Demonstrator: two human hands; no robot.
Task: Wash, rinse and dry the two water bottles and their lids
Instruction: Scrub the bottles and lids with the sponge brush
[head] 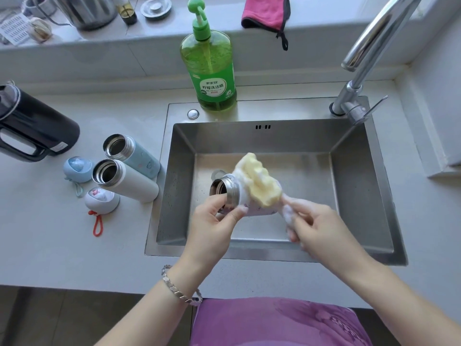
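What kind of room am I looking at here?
Most likely a home kitchen: a stainless steel sink set into a counter, a swivel faucet at its corner, and a green pump bottle of dish soap standing behind the basin.

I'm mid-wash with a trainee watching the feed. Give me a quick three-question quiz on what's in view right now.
1. True or false: water is running from the tap.
2. Multiple choice: the sponge rubbing the soapy bottle is held by A) the left hand, B) the right hand, C) neither.
3. Fill in: ___ open bottles stand on the counter, left of the sink.

Key: 1 false; 2 B; 3 two.
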